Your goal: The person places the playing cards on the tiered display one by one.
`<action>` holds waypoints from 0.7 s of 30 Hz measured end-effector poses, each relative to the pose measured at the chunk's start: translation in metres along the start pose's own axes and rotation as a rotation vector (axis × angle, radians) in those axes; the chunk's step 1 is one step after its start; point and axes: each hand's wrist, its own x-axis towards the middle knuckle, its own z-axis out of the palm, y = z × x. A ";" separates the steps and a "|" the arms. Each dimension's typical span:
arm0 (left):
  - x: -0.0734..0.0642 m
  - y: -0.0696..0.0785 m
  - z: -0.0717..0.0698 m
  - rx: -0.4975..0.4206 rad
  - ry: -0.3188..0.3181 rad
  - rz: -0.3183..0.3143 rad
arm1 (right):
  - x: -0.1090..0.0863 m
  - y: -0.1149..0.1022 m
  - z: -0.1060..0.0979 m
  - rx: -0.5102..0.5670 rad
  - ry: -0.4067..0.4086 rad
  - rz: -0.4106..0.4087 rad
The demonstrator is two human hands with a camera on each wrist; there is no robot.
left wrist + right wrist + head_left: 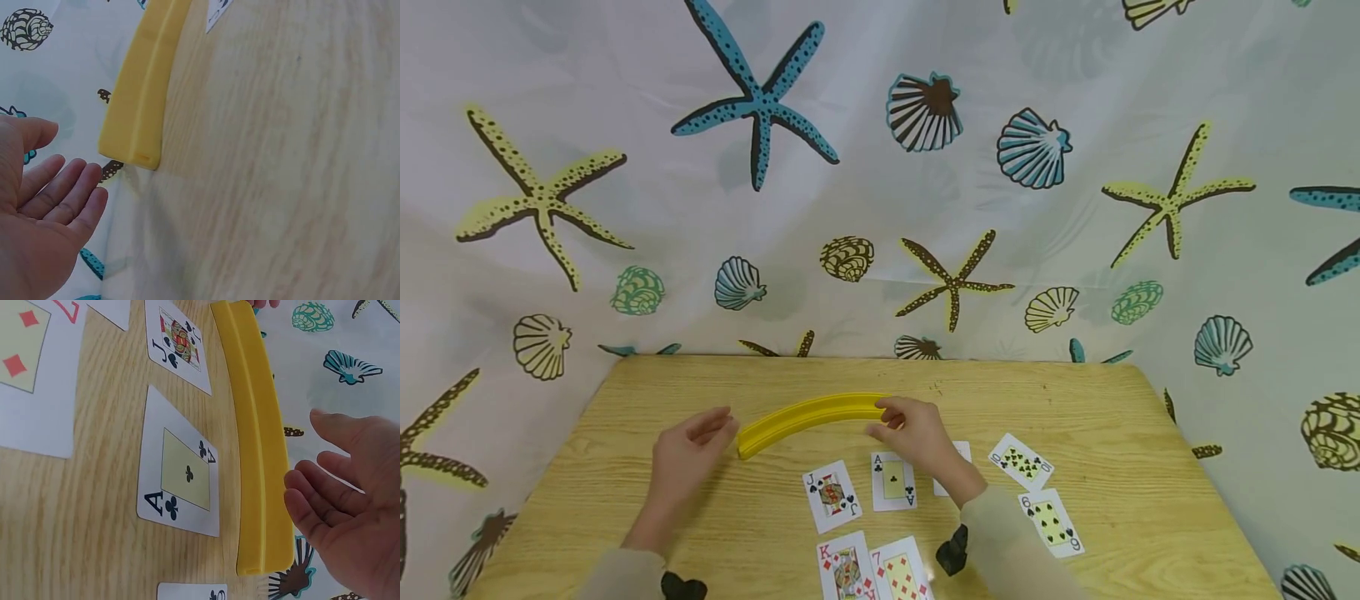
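Curving between hands (688, 446) (916, 425), yellow rack (812, 412), right end obscured (head view)

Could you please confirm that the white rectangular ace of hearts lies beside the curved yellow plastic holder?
Not quite: the right wrist view shows the white rectangular ace of clubs, not hearts, lying beside the curved yellow plastic holder.

One wooden table (662, 383), one curved yellow rack (812, 412), one left hand (695, 446), one right hand (919, 429), two sleeves (1015, 542) and two black wrist pieces (952, 551) are counted, together with seven cards (893, 481), namely one jack (832, 496), one ace (893, 481), one king (847, 575), one ten (1021, 461), one six (1051, 522), one seven (901, 572) and one partly covered card (962, 451).
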 end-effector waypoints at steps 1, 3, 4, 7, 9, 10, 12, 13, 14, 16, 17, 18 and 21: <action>-0.001 -0.001 0.001 -0.006 -0.004 -0.013 | 0.000 0.000 0.002 0.000 -0.006 -0.001; -0.003 -0.003 0.003 -0.025 -0.017 -0.041 | -0.001 0.000 0.007 0.006 -0.020 -0.003; -0.004 -0.004 0.005 -0.033 -0.026 -0.058 | -0.001 0.000 0.009 0.007 -0.028 -0.004; -0.005 -0.006 0.009 -0.056 -0.035 -0.091 | -0.003 -0.001 0.015 0.020 -0.058 -0.004; -0.006 -0.007 0.012 -0.067 -0.036 -0.102 | -0.003 -0.001 0.019 0.028 -0.076 -0.002; -0.006 -0.008 0.014 -0.065 -0.032 -0.101 | -0.004 -0.001 0.021 0.026 -0.084 0.000; -0.007 -0.010 0.016 -0.061 -0.027 -0.097 | -0.004 -0.002 0.024 0.025 -0.096 0.001; -0.007 -0.010 0.017 -0.056 -0.023 -0.093 | -0.004 -0.002 0.026 0.022 -0.102 0.002; -0.006 -0.011 0.018 -0.052 -0.021 -0.090 | -0.004 -0.002 0.028 0.018 -0.107 0.004; -0.006 -0.014 0.020 -0.036 -0.021 -0.088 | -0.005 -0.002 0.032 0.010 -0.117 0.002; -0.005 -0.015 0.020 -0.029 -0.022 -0.087 | -0.005 -0.002 0.034 0.006 -0.121 0.000; -0.005 -0.016 0.021 -0.022 -0.024 -0.087 | -0.005 -0.002 0.036 0.005 -0.125 -0.004; -0.005 -0.019 0.022 -0.019 -0.033 -0.084 | -0.006 -0.003 0.040 -0.002 -0.136 -0.012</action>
